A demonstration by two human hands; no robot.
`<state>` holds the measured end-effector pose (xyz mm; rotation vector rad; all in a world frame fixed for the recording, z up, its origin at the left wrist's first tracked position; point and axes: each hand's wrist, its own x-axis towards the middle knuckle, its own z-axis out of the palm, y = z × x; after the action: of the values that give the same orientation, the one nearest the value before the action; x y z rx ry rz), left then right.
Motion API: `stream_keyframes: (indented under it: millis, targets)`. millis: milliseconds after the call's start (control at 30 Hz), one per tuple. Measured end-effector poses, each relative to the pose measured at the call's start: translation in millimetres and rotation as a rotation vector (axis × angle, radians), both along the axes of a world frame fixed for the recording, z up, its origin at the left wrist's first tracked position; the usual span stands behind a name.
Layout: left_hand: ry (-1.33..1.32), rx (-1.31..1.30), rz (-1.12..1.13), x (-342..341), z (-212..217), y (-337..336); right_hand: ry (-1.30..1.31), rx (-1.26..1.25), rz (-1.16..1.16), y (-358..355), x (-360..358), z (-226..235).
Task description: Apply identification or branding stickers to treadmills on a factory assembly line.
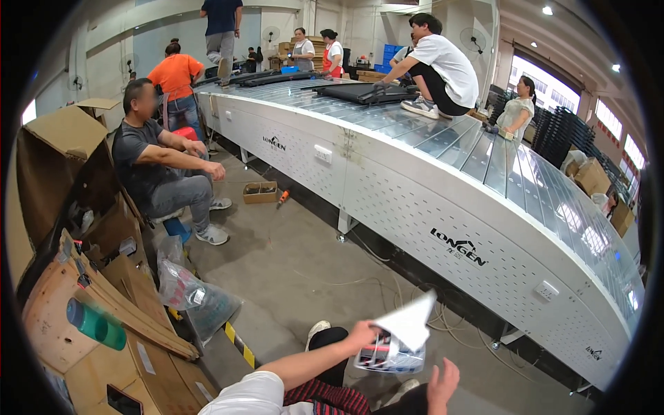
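My left hand (362, 335) reaches forward over my lap, its fingers closed on a clear plastic bag (401, 361) with dark and red parts inside. A white paper sheet (409, 322) rises from the top of the bag, one corner tilted up; whether it is attached I cannot tell. Close by on the right, my right hand (443, 384) is raised with its fingers apart and nothing in it. Below the bag is my red and black striped clothing (328, 395).
A long white conveyor (415, 187) crosses ahead, with a person (446, 69) squatting on it by black panels (363, 92). Another person (166, 159) sits at left near a small box (260, 193). Cartons, a green bottle (97, 324) and plastic bags (194, 294) lie left; cables cross the floor.
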<state>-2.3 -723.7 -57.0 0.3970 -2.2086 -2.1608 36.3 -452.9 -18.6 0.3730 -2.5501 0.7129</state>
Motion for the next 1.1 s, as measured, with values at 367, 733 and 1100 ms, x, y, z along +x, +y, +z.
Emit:
stream_keyframes:
  millis: [367,733,1100]
  targets:
    - [0.355,-1.001,-0.456,70,-3,-15,-0.366,0.444,-0.050,4,10,-38]
    - [0.231,-1.081,-0.484,72,10,-16,-0.333,0.404,0.017,-11,8,-40]
    - [0.260,-1.073,-0.451,74,4,-16,-0.356,0.294,0.055,-22,7,-34]
